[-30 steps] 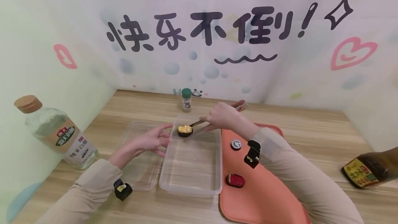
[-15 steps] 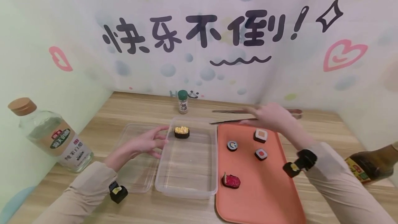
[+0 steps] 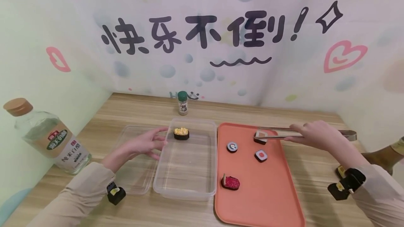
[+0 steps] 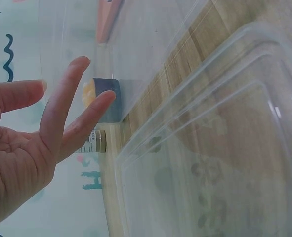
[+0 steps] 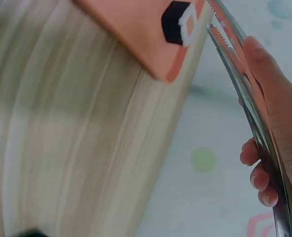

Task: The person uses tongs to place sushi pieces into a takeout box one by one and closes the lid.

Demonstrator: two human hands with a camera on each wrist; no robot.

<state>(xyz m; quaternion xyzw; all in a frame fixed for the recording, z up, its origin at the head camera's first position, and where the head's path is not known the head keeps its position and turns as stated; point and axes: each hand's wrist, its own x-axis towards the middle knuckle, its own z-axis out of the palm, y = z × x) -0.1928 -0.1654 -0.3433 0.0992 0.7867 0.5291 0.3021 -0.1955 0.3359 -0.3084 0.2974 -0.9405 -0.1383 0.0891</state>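
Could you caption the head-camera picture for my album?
Right hand holding tongs by sushi pieces on an orange tray, left hand at a clear box with one yellow-topped piece inside.

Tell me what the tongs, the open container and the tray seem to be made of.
Tongs: metal, likely steel, with a shiny finish; the silvery-grey arms show light streaks and what look like orange reflections.
Open container: probably clear plastic, smooth; wood grain shows through its slightly cloudy walls.
Tray: perhaps plastic, matte; it is evenly orange with little glare, though coated metal is possible.
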